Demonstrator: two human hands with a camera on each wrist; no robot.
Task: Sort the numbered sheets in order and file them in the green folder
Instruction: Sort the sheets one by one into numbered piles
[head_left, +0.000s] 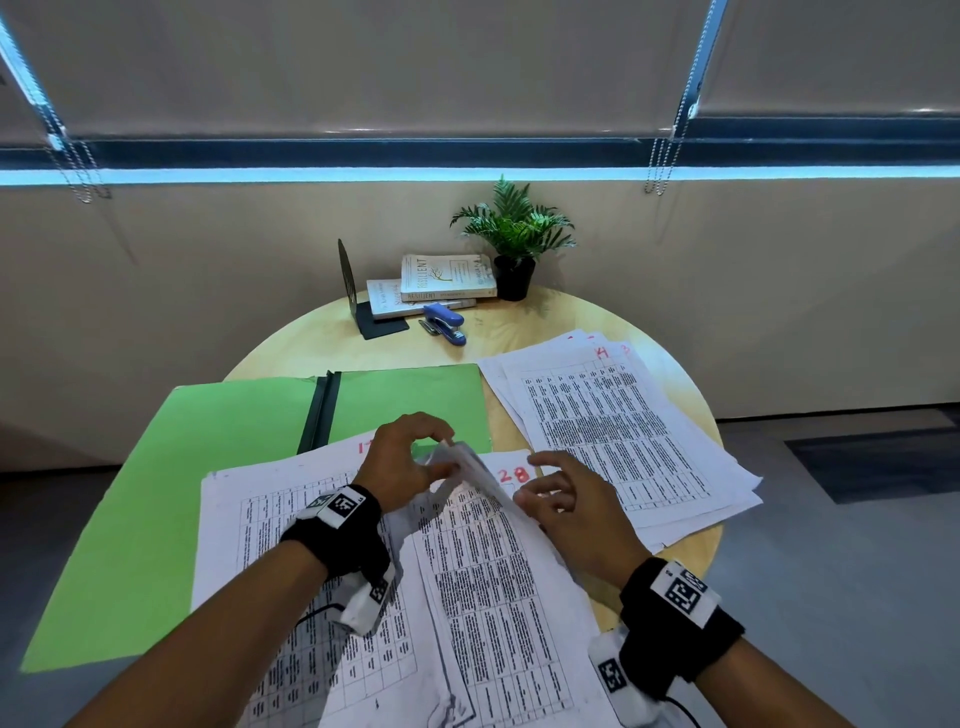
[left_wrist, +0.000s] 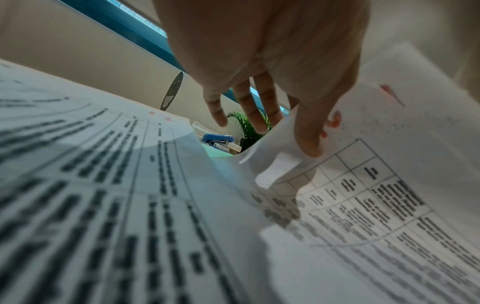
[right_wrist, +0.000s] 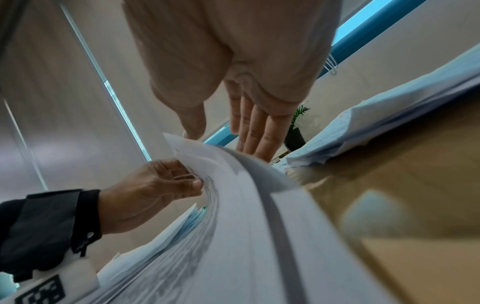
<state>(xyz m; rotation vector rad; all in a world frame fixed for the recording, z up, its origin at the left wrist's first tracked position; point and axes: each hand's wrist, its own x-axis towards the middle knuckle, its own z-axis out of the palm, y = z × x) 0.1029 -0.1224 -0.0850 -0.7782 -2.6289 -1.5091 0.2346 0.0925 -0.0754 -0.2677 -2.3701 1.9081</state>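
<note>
The green folder (head_left: 208, 467) lies open on the left of the round table, its black spine up. A stack of printed sheets (head_left: 493, 597) lies in front of me, partly over the folder. My left hand (head_left: 441, 457) pinches the lifted top corners of several of these sheets (head_left: 470, 467); the left wrist view shows the left hand (left_wrist: 285, 137) with its thumb on the curled paper. Under them a sheet marked 28 (head_left: 511, 474) in red shows. My right hand (head_left: 540, 493) touches the lifted edge, and in its own wrist view the right hand (right_wrist: 223, 142) has straight fingers. A second pile (head_left: 613, 431), topped by a red 4, lies at right.
At the back of the wooden table (head_left: 519, 322) are a blue stapler (head_left: 445, 323), two stacked books (head_left: 447, 278), a black bookend (head_left: 350, 283) and a potted plant (head_left: 514, 244). The folder and the right pile overhang the table's edge.
</note>
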